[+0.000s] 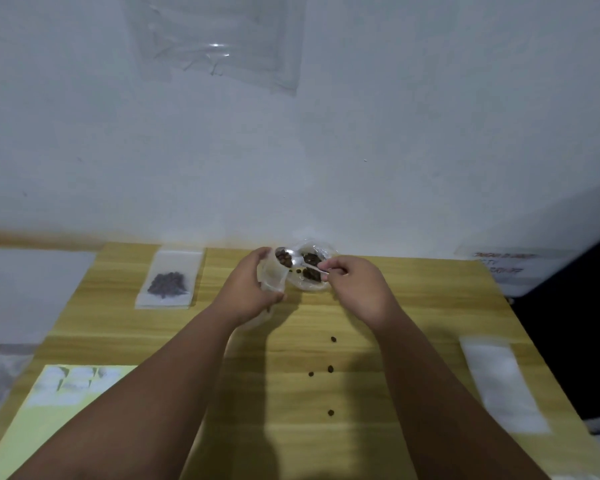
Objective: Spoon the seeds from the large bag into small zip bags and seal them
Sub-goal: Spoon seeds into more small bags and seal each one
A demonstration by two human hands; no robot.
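My left hand [253, 289] grips a small clear zip bag [273, 277], held upright with its mouth open at the far middle of the table. My right hand [354, 285] pinches the handle of a metal spoon [300, 262]. The spoon's bowl, loaded with dark brown seeds [284, 258], sits at the small bag's mouth. Just behind it lies the large clear bag [314, 268] with more dark seeds inside. A filled small zip bag [168, 280] lies flat to the left.
Several loose seeds [330, 368] lie scattered on the wooden table [430, 306] between my forearms. White empty zip bags [499, 379] lie at the right edge. A yellow sheet with white labels [73, 382] lies at the near left. The wall stands close behind.
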